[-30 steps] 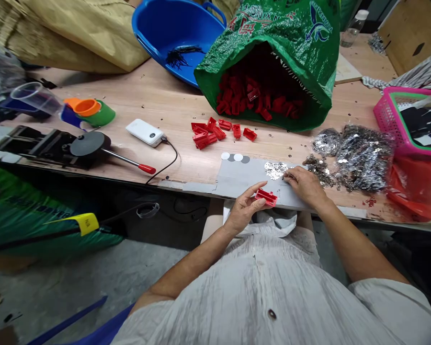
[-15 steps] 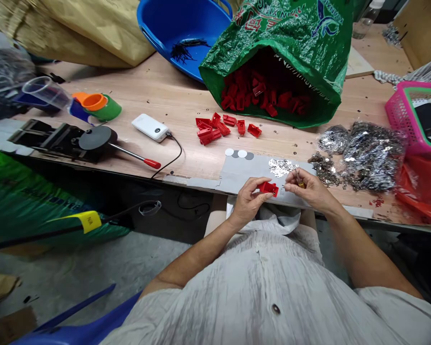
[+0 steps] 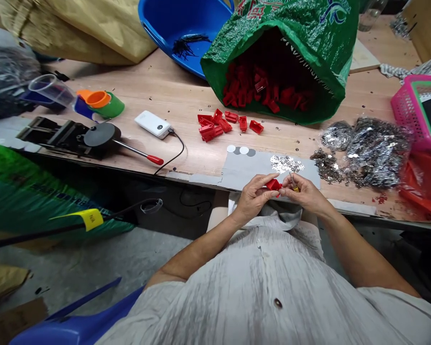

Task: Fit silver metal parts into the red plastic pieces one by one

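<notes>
- Red plastic clip [image 3: 273, 184]: held over the near table edge, at 6 o'clock from the grey sheet [image 3: 244, 170], between the two hands. It is judged light, stiff and hollow, with moulded edges that give a sure grip; too small to take except by fingertip pinch across its short sides.
- Left hand [image 3: 253, 199]: comes in from 7 o'clock, wrist bent slightly upward, thumb and forefinger closed narrowly on the clip's left end, remaining fingers curled beneath.
- Right hand [image 3: 307, 194]: comes in from 4 o'clock, fingers drawn together around a thin metal part [image 3: 293, 184] with a yellowish end, its tip just beside the clip. Whether the two touch cannot be told. The part is judged rigid, light and easy to drop.
- Silvery pile [image 3: 286, 164]: loose small pieces on the sheet, at 12 o'clock from the hands, near them.
- Loose red clips [image 3: 215, 127]: at 11 o'clock on the wooden table [image 3: 165, 100], well apart from the hands.
- Green sack [image 3: 301, 43]: at 12 o'clock, on its side, mouth open toward the person, more red clips inside.
</notes>
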Tool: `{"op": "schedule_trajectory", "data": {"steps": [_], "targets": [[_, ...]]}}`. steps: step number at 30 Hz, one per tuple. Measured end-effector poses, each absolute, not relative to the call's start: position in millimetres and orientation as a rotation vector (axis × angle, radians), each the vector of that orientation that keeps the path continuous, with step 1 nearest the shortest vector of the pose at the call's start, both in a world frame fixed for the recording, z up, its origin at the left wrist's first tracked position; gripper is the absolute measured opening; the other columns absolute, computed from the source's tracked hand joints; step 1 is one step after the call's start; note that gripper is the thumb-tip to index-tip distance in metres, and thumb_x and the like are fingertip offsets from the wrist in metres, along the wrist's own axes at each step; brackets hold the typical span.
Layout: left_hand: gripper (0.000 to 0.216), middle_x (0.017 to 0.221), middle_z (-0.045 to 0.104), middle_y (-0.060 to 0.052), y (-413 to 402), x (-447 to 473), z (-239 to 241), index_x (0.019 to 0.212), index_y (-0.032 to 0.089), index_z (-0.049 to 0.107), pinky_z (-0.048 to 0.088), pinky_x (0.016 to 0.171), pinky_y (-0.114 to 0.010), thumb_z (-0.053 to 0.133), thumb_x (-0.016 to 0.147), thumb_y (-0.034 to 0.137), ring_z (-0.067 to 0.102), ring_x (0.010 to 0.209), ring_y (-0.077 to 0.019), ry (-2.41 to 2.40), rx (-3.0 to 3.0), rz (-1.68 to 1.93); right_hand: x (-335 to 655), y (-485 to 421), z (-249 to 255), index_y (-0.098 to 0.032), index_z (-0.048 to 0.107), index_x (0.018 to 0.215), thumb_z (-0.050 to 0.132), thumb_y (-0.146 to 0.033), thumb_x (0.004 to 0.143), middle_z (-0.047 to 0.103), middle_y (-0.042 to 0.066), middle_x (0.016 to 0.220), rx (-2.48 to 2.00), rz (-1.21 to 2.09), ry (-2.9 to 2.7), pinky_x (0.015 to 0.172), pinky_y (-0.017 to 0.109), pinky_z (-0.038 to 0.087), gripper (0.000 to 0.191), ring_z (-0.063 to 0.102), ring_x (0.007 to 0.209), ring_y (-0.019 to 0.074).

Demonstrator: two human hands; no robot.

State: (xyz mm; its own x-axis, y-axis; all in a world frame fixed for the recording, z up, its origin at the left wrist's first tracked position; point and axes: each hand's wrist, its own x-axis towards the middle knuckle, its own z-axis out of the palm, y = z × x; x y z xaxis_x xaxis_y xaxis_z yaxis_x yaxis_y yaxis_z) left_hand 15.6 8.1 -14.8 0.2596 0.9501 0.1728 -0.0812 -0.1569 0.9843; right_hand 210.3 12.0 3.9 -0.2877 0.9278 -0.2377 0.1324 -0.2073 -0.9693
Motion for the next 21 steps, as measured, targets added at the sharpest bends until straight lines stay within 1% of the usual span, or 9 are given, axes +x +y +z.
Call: {"op": "schedule_trajectory", "data": {"steps": [3, 6, 10, 13, 16, 21], "targets": [[0.046, 0.12, 0.065, -0.006, 9, 18, -17, 0.126, 0.026, 0.066, 0.052, 0.092, -0.028, 0.076, 0.081, 0.034, 0.063, 0.104, -0.0163, 0.897, 1.231, 1.124, 212, 10, 5, -0.022, 0.053, 0.09, 0.067, -0.053, 0.085, 0.059, -0.003, 0.073, -1.285, 1.648, -1.337, 0.051, 0.024, 0.032, 0.034, 0.041, 0.055, 0.009], [0.046, 0.117, 0.068, -0.005, 10, 20, -21, 0.122, 0.024, 0.068, 0.051, 0.094, -0.029, 0.078, 0.079, 0.034, 0.065, 0.1, -0.0158, 0.882, 1.087, 1.116, 213, 8, 6, -0.022, 0.052, 0.093, 0.064, -0.056, 0.087, 0.064, -0.001, 0.076, -1.279, 1.679, -1.296, 0.047, 0.024, 0.028, 0.036, 0.039, 0.051, 0.008], [0.049, 0.104, 0.073, -0.004, 10, 22, -24, 0.123, 0.022, 0.067, 0.052, 0.091, -0.029, 0.078, 0.078, 0.035, 0.067, 0.092, -0.0149, 0.833, 0.918, 1.1, 215, 7, 8, -0.023, 0.052, 0.094, 0.067, -0.055, 0.085, 0.066, 0.0, 0.079, -1.274, 1.681, -1.277, 0.046, 0.024, 0.028, 0.037, 0.039, 0.05, 0.0077], [0.049, 0.1, 0.073, -0.004, 10, 22, -25, 0.124, 0.021, 0.066, 0.052, 0.089, -0.029, 0.079, 0.078, 0.034, 0.067, 0.09, -0.0143, 0.811, 0.856, 1.091, 214, 5, 10, -0.023, 0.052, 0.094, 0.068, -0.055, 0.084, 0.066, -0.001, 0.078, -1.266, 1.672, -1.268, 0.046, 0.024, 0.029, 0.037, 0.039, 0.049, 0.0075], [0.049, 0.1, 0.073, -0.003, 10, 23, -26, 0.122, 0.021, 0.067, 0.052, 0.089, -0.028, 0.079, 0.077, 0.034, 0.066, 0.09, -0.0138, 0.819, 0.866, 1.1, 214, 4, 12, -0.023, 0.052, 0.093, 0.069, -0.054, 0.084, 0.067, 0.0, 0.079, -1.26, 1.661, -1.257, 0.047, 0.025, 0.03, 0.037, 0.039, 0.05, 0.0077], [0.044, 0.111, 0.071, -0.005, 10, 24, -28, 0.118, 0.022, 0.069, 0.051, 0.091, -0.029, 0.079, 0.077, 0.034, 0.065, 0.096, -0.0149, 0.873, 0.971, 1.133, 215, 2, 15, -0.023, 0.049, 0.094, 0.067, -0.054, 0.085, 0.069, 0.002, 0.084, -1.277, 1.659, -1.25, 0.048, 0.025, 0.032, 0.037, 0.041, 0.053, 0.0088]]}}
